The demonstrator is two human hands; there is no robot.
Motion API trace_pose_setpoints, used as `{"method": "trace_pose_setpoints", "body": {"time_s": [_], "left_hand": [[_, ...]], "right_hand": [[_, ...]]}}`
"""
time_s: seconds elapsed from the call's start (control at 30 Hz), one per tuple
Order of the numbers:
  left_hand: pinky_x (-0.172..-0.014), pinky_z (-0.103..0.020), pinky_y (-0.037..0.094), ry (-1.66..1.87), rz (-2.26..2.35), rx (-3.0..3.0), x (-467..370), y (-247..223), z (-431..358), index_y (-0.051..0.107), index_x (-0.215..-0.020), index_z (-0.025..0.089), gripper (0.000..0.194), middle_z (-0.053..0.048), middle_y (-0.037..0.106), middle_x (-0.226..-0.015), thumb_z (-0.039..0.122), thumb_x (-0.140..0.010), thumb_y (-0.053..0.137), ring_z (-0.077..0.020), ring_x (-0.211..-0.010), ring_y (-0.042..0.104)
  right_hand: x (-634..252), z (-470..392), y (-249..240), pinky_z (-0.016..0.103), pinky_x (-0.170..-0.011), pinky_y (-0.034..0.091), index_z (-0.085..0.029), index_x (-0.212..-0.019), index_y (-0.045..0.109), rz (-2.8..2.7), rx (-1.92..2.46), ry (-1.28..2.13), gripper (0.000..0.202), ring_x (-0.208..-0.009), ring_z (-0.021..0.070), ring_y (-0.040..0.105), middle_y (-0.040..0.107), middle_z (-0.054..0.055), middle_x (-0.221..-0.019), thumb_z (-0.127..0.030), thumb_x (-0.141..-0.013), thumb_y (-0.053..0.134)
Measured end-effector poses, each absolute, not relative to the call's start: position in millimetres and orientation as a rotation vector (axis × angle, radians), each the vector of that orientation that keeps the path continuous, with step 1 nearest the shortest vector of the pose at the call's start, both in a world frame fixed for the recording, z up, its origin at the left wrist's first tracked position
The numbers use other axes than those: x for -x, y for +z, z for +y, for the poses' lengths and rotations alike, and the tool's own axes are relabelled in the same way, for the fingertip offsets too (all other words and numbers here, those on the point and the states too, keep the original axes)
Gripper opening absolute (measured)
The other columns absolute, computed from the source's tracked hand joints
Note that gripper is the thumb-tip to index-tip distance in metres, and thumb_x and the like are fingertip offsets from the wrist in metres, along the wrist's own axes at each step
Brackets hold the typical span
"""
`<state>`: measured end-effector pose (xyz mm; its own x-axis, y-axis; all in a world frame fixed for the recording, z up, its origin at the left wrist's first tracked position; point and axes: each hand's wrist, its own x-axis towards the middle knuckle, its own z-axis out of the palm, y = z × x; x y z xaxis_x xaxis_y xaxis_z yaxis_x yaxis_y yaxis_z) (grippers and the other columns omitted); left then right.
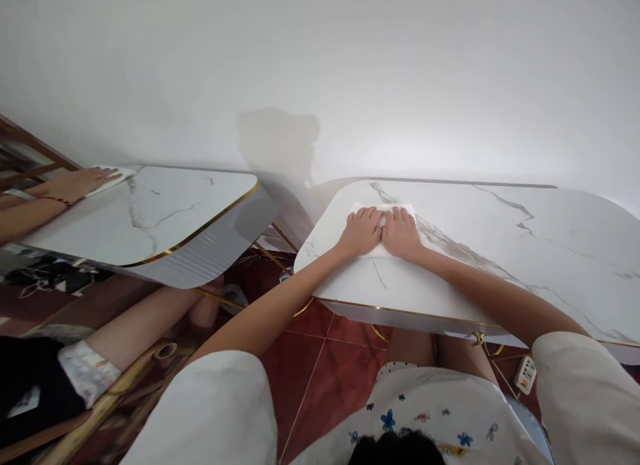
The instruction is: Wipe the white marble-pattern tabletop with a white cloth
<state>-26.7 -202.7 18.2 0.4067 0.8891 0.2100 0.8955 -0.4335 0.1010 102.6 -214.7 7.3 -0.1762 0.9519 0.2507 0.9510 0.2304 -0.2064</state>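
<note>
A thin white sheet, tissue or cloth [379, 251], lies on a white marble-patterned tabletop [465, 225] toward its left end. My left hand [361, 231] rests flat on this sheet, fingers stretched forward. Beside it, thumbs almost touching, my right hand [401, 232] also presses down flat on the sheet with its fingers extended. Both palms cover much of the sheet, so only its edges show.
A second marble-patterned table [175, 211] with a gold rim stands at left, where another person's hand [83, 183] rests on a white sheet. A white wall [400, 85] runs behind both tables. A power strip [525, 375] hangs low at right above red floor tiles [315, 365].
</note>
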Motion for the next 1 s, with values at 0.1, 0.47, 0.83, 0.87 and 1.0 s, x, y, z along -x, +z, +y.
{"method": "trace_pose_setpoints", "body": {"time_s": [0.1,0.47,0.83,0.87,1.0], "left_hand": [[-0.107,-0.048,0.036,-0.389,-1.607,2.655,27,16,-178,0.05,-0.13,0.025,0.043,-0.009,0.054,-0.139,0.021,-0.09,0.034,-0.027,-0.129,0.046],[-0.109,-0.045,0.034,-0.505,-1.591,2.711,19,14,-81,0.052,-0.129,0.025,0.043,-0.007,0.056,-0.138,0.02,-0.089,0.037,-0.0255,-0.13,0.047],[-0.112,-0.046,0.033,-0.584,-1.601,2.741,19,11,-24,0.052,-0.135,0.023,0.048,-0.005,0.056,-0.143,0.022,-0.088,0.041,-0.0245,-0.134,0.045],[-0.113,-0.046,0.033,-0.582,-1.605,2.738,19,10,-20,0.052,-0.136,0.023,0.049,-0.005,0.056,-0.143,0.022,-0.088,0.041,-0.0245,-0.134,0.046],[-0.114,-0.043,0.032,-0.584,-1.596,2.759,24,9,-3,0.053,-0.136,0.024,0.05,-0.004,0.056,-0.143,0.024,-0.088,0.042,-0.0229,-0.134,0.047]], "right_hand": [[-103,-193,2,0.048,-0.107,0.033,-0.007,-0.129,0.055,-2.13,1.732,-0.045,0.042,-0.133,0.0357,0.042,0.05,0.022,-0.144,-0.018,-0.094,0.035],[-110,-106,5,0.047,-0.104,0.032,-0.007,-0.125,0.055,-2.06,1.764,0.013,0.04,-0.129,0.0345,0.042,0.054,0.022,-0.136,-0.016,-0.093,0.032],[-109,-53,2,0.052,-0.102,0.031,-0.009,-0.122,0.054,-2.015,1.801,-0.022,0.039,-0.128,0.0357,0.043,0.056,0.023,-0.133,-0.017,-0.093,0.03],[-109,-50,2,0.052,-0.102,0.031,-0.009,-0.122,0.054,-2.015,1.802,-0.018,0.039,-0.127,0.0358,0.044,0.056,0.023,-0.132,-0.017,-0.093,0.03],[-105,-40,2,0.054,-0.099,0.032,-0.01,-0.119,0.055,-1.985,1.808,-0.002,0.036,-0.124,0.0365,0.047,0.059,0.022,-0.128,-0.018,-0.093,0.032]]}}
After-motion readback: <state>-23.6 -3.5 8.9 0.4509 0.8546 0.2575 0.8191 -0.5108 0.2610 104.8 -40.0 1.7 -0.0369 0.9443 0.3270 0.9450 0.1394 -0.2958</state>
